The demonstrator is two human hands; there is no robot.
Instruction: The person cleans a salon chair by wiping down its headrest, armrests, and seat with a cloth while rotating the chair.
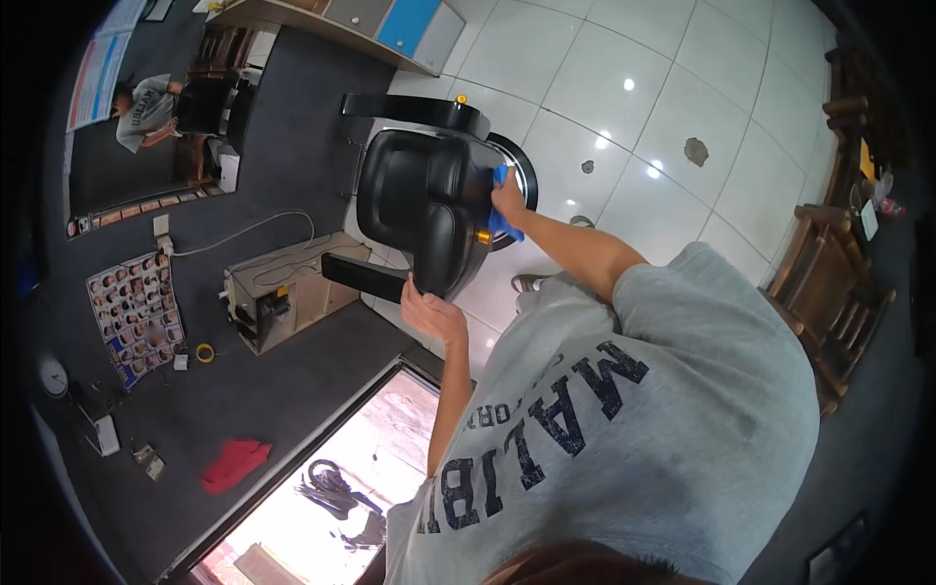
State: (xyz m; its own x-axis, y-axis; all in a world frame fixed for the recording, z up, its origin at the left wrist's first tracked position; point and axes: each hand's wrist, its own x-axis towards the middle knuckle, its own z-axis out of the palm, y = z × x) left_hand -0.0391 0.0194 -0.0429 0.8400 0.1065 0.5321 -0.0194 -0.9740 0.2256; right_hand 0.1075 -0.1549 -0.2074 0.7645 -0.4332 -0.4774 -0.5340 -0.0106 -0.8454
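A black padded chair (398,185) with dark armrests stands on a round shiny base. My left hand (434,314) grips the chair's lower edge, close to one armrest, its fingertips on the black padding. On the chair's right side, my right hand (508,198) is closed on a blue cloth (501,226) and presses it against the padding. Part of the cloth hangs out below the fingers.
A low wooden cabinet (292,302) with cables is left of the chair, a wall mirror (156,117) at the upper left. Above the chair is a cabinet with a blue door (402,27). Wooden benches (834,292) line the right. A doorway lies at the bottom left.
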